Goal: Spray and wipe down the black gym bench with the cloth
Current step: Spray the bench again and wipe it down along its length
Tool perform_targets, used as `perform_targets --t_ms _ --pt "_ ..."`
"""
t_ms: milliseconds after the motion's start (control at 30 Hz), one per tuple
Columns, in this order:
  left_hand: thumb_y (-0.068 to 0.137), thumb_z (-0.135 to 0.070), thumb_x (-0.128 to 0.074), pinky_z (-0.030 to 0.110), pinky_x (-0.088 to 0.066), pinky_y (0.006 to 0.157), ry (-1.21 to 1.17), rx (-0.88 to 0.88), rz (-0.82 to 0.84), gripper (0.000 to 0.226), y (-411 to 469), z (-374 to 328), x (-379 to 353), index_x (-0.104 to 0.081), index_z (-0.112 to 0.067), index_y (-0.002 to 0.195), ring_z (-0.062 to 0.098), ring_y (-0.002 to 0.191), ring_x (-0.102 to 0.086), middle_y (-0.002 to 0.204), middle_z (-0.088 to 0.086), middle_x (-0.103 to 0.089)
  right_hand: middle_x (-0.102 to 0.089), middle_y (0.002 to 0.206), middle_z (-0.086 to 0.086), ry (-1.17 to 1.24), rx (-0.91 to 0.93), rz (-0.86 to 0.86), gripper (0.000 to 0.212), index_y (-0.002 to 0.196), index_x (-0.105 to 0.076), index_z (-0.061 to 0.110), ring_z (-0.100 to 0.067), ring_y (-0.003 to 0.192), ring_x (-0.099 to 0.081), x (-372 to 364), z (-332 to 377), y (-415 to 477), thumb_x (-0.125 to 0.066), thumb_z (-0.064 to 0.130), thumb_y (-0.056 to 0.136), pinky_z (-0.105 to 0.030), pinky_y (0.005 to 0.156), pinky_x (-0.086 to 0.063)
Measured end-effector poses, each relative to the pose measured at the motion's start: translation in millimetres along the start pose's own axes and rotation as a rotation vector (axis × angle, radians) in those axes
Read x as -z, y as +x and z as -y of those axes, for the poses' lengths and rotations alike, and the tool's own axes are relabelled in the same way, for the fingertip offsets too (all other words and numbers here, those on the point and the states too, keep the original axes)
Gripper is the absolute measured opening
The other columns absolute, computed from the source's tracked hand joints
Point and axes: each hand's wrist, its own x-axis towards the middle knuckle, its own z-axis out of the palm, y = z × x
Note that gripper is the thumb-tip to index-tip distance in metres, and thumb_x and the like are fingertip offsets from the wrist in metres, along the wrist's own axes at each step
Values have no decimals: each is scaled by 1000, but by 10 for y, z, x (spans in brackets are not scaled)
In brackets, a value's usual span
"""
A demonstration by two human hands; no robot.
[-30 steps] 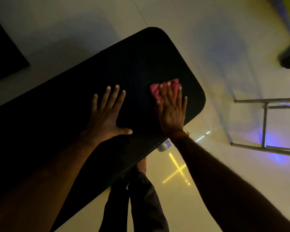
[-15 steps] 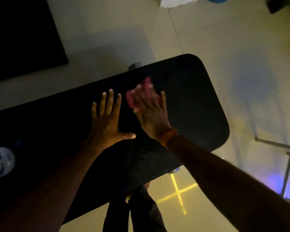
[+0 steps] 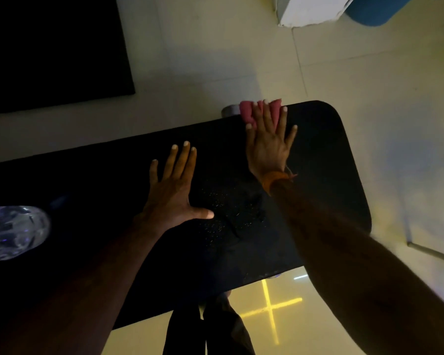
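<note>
Sliding outward, the right hand (image 3: 267,147) is now pressing the pink cloth (image 3: 249,112) at the far edge of the black gym bench (image 3: 331,162), fingers spread. The left hand (image 3: 172,196) is resting flat mid-bench, fingers splayed.

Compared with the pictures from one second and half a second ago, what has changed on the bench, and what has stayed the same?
The right hand has slid the pink cloth away from the person, up to the far long edge of the black bench. It presses the cloth flat, as before. The left hand stayed flat on the bench with its fingers spread.
</note>
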Motion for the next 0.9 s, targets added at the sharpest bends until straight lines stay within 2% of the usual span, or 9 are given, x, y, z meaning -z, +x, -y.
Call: perform_targets --t_ms 33,133,167,300,467,633,767,833,900 --pt "45 -94 -60 61 -2 121 1 -6 2 155 -4 17 -4 17 -22 159 19 155 21 168 -2 24 0 172 10 21 30 12 57 165 -11 32 -30 160 6 -28 133 -64 -22 46 110 -67 124 2" --pt "48 -93 -62 56 2 122 -3 -13 0 154 -38 39 -9 17 -21 159 19 154 23 168 0 24 0 173 3 -84 515 106 58 165 -13 30 -31 160 2 -85 206 -293 -25 45 110 -67 125 -7" --pt "48 -92 -63 56 3 122 -8 -14 -3 155 -56 47 -16 17 -20 159 20 154 23 168 1 24 -2 174 2 -117 574 116 57 165 -13 31 -30 160 0 -39 107 -250 -26 45 110 -66 125 -8" --pt "49 -89 -68 57 5 122 -2 -45 24 156 -113 77 -27 18 -19 159 23 153 26 167 3 27 -6 173 6 -62 175 39 56 164 -12 33 -31 160 2 44 -6 -274 -24 43 111 -66 125 -6" --pt "51 -91 -66 59 9 120 30 -85 81 158 -146 87 -25 26 -19 156 28 151 32 163 8 35 -1 174 3 -209 563 161 59 165 -9 30 -30 160 5 -45 -274 -1194 -27 43 110 -63 126 -9" --pt "44 -95 -64 60 12 116 86 -144 106 162 -358 117 -179 33 -24 152 32 150 31 163 9 35 2 173 6 -22 -59 30 59 165 -9 32 -30 160 9 -113 -278 -1639 -27 44 110 -61 127 4" --pt "41 -95 -62 61 11 117 81 -189 102 163 -563 105 -315 31 -23 154 29 148 37 161 10 39 8 173 7 -113 247 127 65 165 -3 34 -28 160 10 -288 -229 -2250 -34 46 109 -65 126 -5" --pt "40 -95 -62 61 12 116 98 -207 114 164 -631 95 -358 33 -25 153 28 147 40 159 9 42 11 172 7 -167 106 68 63 165 -3 34 -29 160 9 -211 -509 -2181 -33 46 110 -65 125 -4" --pt "41 -94 -65 62 14 116 111 -239 126 164 -674 90 -392 33 -25 153 28 146 42 159 9 43 11 170 9 -51 -223 2 60 165 -4 34 -29 160 9 -150 -566 -2159 -28 47 111 -63 127 3"
